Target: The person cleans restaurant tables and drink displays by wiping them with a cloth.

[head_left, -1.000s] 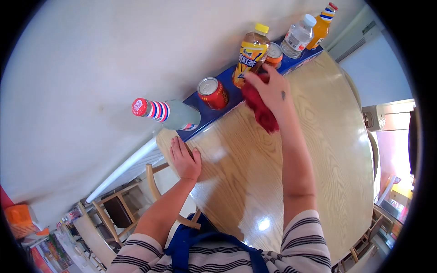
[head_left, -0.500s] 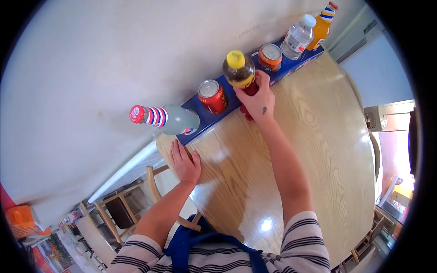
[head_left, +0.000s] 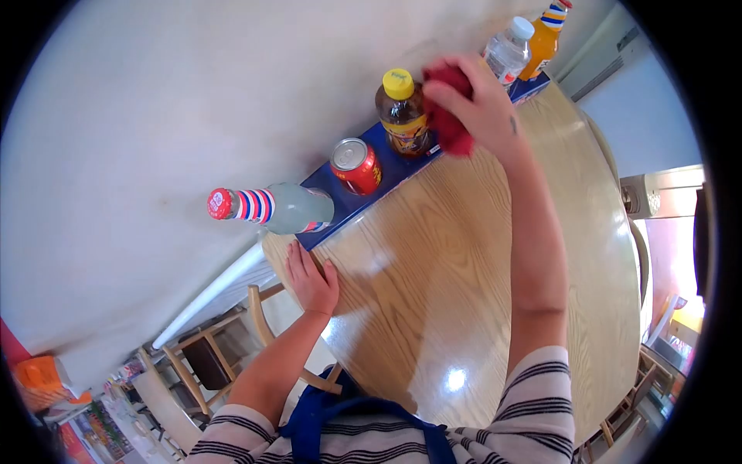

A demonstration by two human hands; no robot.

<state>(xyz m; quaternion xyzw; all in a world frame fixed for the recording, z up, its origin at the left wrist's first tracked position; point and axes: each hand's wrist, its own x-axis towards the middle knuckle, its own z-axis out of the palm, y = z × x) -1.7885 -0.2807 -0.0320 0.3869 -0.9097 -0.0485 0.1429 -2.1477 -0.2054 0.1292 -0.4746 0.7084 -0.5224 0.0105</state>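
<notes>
My right hand point(head_left: 481, 104) grips a dark red cloth point(head_left: 450, 112), raised over the blue strip beside the yellow-capped tea bottle point(head_left: 403, 116); the orange can is hidden there. My left hand point(head_left: 313, 282) lies with fingers spread on the table's left edge. On the blue strip point(head_left: 352, 203) along the wall stand a pale bottle with a red cap point(head_left: 297, 209), a red can point(head_left: 357, 166), the tea bottle, a clear bottle with a white cap point(head_left: 508, 52) and an orange drink bottle point(head_left: 544, 45).
The wooden table point(head_left: 456, 286) has a rounded right edge and reflects a bright light. A wooden chair point(head_left: 267, 317) touches its left side, with more chairs point(head_left: 205, 362) beyond. The wall point(head_left: 170, 116) rises behind the blue strip.
My right hand has let go of the tea bottle, which stands on the strip, and has moved right and up with the cloth. My left hand stays on the table edge.
</notes>
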